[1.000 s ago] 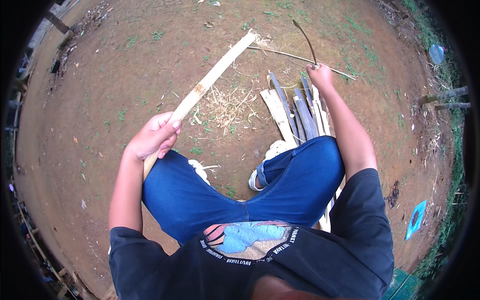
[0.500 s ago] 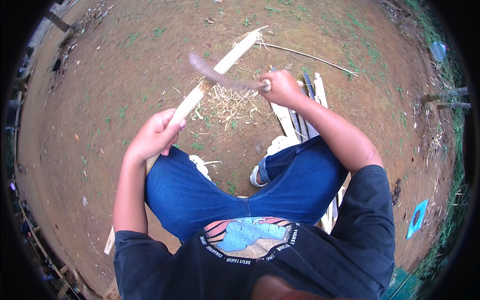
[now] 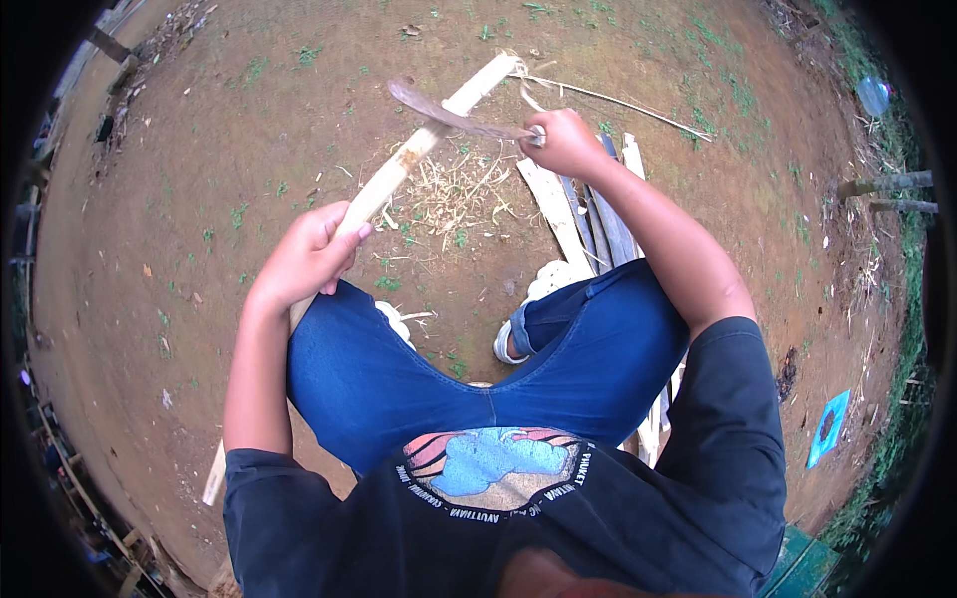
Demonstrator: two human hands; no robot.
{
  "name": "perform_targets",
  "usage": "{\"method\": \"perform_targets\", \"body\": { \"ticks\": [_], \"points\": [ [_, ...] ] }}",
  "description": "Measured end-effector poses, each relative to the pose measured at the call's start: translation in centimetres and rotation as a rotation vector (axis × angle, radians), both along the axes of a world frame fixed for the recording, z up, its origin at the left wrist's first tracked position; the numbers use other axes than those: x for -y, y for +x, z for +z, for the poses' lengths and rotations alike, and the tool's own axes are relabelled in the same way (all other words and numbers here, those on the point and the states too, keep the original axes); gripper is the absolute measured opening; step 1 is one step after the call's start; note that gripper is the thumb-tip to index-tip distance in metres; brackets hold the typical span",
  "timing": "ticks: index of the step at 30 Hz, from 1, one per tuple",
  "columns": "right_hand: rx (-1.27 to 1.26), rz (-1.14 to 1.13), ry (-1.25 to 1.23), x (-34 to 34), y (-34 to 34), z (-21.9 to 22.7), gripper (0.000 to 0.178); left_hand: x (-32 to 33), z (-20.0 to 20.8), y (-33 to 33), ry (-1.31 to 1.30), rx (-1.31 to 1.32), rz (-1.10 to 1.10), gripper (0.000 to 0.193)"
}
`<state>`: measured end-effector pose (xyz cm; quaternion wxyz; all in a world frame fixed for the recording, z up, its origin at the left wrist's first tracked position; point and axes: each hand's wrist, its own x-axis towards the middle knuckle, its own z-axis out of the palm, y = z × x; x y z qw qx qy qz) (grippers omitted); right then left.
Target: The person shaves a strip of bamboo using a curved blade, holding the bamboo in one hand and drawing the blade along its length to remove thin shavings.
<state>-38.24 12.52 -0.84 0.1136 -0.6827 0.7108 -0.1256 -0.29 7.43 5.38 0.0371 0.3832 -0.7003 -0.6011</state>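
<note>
My left hand (image 3: 311, 251) is wrapped around a long pale bamboo strip (image 3: 382, 187), which slants up and to the right from beside my left thigh. A brownish node marks the strip's middle. In my right hand (image 3: 566, 149) is a machete (image 3: 424, 104) with a curved, dull blade, gripped by its handle. The blade lies across the upper part of the strip, beyond the node. A thin curled shaving (image 3: 528, 92) hangs by the strip's far end.
Loose shavings (image 3: 454, 194) are scattered on the dirt ground between my feet and the strip. Several split lengths of bamboo (image 3: 554, 209) lie by my right leg. A thin stick (image 3: 628, 103) lies farther off. At the right are a blue packet (image 3: 827, 429) and wooden posts (image 3: 882, 187).
The machete has moved up along the bamboo strip, away from me, with my right hand. A curled shaving now shows at the far end. My left hand keeps its hold.
</note>
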Motion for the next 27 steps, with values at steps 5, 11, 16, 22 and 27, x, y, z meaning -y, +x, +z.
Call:
{"method": "perform_targets", "body": {
  "ticks": [5,11,16,22,27],
  "points": [
    [0.126,-0.014,0.063,-0.4,4.5,-0.1,0.018,0.8,0.0,1.1,0.054,-0.040,0.059,0.021],
    [-0.015,-0.445,0.041,0.9,-4.8,0.3,0.021,0.4,0.5,0.7,0.081,-0.049,0.024,0.020],
    [-0.107,-0.195,0.169,-0.9,-0.5,-0.7,0.028,1.8,-0.2,2.8,0.088,-0.236,0.187,0.022],
    [0.406,-0.622,-0.135,-0.8,-3.1,-0.2,0.032,2.0,-0.3,2.5,0.091,-0.248,0.165,0.024],
    [0.297,-0.149,-0.160,-1.2,2.7,3.3,0.020,2.4,-0.8,2.4,0.171,-0.262,0.117,0.026]
  ]
}}
